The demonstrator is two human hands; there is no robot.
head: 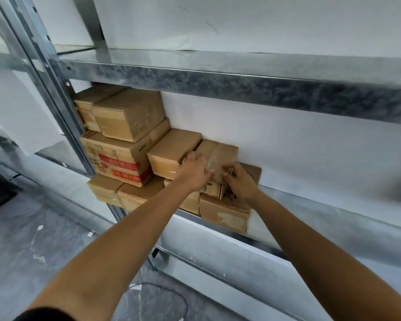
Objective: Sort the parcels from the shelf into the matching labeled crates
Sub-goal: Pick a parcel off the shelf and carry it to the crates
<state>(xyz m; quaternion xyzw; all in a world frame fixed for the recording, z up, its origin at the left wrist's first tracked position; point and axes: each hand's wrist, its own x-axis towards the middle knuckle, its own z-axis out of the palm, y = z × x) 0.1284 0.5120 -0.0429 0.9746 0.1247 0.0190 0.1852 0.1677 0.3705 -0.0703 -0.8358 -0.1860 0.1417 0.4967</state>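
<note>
Both arms reached straight out to the shelf (333, 206). The left hand (195, 169) curled over the left edge of the parcel (222, 152); the right hand (240, 181) gripped its near right corner. The parcel sat atop other boxes (125, 126).

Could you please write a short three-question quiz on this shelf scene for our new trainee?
1. True or false: the left hand and the right hand hold the same parcel.
2. Where is the red-banded box? A) in the left stack B) in the hands C) on the floor
3. Fill in: the shelf is made of ____.
Key: 1 true; 2 A; 3 metal.
</note>
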